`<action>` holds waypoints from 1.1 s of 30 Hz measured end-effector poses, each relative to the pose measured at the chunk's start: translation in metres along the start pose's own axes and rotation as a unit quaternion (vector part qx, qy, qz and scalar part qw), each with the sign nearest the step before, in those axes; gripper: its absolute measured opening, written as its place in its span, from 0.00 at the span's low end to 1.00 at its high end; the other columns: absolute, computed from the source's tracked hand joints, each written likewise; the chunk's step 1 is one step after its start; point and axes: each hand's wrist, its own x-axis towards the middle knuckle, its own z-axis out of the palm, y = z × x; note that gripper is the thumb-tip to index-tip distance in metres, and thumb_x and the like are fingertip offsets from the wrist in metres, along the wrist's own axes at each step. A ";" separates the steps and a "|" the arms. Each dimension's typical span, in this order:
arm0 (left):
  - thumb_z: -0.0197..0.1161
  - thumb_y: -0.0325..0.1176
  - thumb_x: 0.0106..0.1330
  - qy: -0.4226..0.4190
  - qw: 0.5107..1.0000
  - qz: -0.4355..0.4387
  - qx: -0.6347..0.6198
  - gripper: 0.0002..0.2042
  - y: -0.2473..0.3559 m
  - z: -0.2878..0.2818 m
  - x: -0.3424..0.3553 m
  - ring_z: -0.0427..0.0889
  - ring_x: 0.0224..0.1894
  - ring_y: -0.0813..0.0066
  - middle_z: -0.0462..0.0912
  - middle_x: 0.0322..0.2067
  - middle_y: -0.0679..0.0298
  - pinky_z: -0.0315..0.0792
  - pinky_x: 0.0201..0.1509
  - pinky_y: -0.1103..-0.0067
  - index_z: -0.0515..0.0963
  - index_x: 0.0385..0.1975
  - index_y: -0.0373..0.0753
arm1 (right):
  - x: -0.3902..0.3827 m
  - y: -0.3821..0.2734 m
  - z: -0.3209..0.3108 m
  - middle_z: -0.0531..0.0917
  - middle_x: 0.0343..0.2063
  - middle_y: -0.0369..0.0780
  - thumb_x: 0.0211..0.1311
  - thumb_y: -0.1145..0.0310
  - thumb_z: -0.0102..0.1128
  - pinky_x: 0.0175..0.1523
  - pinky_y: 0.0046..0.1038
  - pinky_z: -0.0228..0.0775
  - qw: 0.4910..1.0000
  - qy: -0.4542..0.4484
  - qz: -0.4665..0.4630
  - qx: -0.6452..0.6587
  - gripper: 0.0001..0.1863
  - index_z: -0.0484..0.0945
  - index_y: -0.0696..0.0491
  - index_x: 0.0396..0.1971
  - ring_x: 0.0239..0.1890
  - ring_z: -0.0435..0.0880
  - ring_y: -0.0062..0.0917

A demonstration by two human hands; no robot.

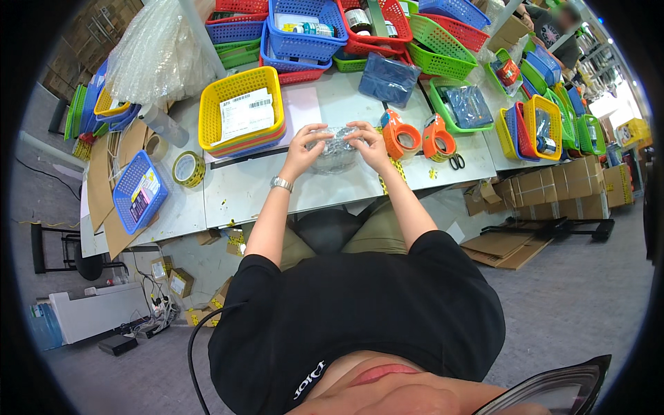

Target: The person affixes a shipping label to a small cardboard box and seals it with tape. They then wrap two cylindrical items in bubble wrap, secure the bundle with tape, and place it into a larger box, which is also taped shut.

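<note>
Clear, crinkled plastic caught the light at my twelve o'clock: a wrapped bundle was over the white table, between the two hands I watched through the head camera; whether its underside touched the tabletop I could not tell. I saw the left hand at the bundle's nine o'clock, thumb and fingertips pinched on its upper edge, a silver watch around that wrist. The right hand, at three o'clock, was likewise clamped on the other side of that edge. Taking the bundle as my dial's centre, I found a yellow basket topping a stack at ten o'clock, with a printed white sheet in it. Toward nine o'clock I had a yellow-and-black tape roll and, beyond it, a blue basket. Near three o'clock were two orange tape dispensers side by side, scissors just past them. One o'clock showed me a dark-blue packet; at two o'clock, a green basket held another dark packet.
</note>
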 end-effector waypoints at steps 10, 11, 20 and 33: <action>0.64 0.29 0.61 0.035 0.986 0.131 0.101 0.13 0.008 0.008 -0.018 0.66 0.67 0.54 0.74 0.60 0.55 0.65 0.66 0.67 0.82 0.47 0.43 | -0.012 -0.003 0.011 0.77 0.51 0.43 0.49 0.77 0.63 0.57 0.34 0.70 0.986 0.059 -0.104 -0.118 0.12 0.87 0.49 0.34 0.53 0.78 0.35; 0.64 0.29 0.62 0.054 0.986 0.133 0.088 0.12 0.003 0.012 -0.019 0.67 0.66 0.54 0.74 0.59 0.56 0.65 0.67 0.66 0.82 0.46 0.42 | -0.014 -0.004 0.009 0.76 0.54 0.43 0.49 0.74 0.64 0.58 0.36 0.68 0.969 0.054 -0.160 -0.179 0.14 0.86 0.46 0.38 0.54 0.77 0.36; 0.63 0.29 0.64 0.101 0.986 0.110 0.067 0.10 -0.006 0.024 -0.029 0.69 0.64 0.56 0.76 0.57 0.56 0.65 0.65 0.67 0.83 0.43 0.41 | -0.009 -0.037 -0.010 0.74 0.57 0.42 0.54 0.64 0.63 0.61 0.39 0.62 0.894 -0.029 -0.242 -0.376 0.16 0.85 0.41 0.45 0.59 0.72 0.36; 0.63 0.32 0.63 0.137 0.974 0.139 0.117 0.09 0.010 0.038 -0.037 0.69 0.63 0.55 0.75 0.57 0.57 0.66 0.64 0.66 0.83 0.43 0.43 | 0.010 0.029 -0.044 0.81 0.45 0.50 0.45 0.59 0.72 0.54 0.37 0.71 0.699 -0.028 0.374 -0.609 0.61 0.38 0.62 0.71 0.47 0.82 0.38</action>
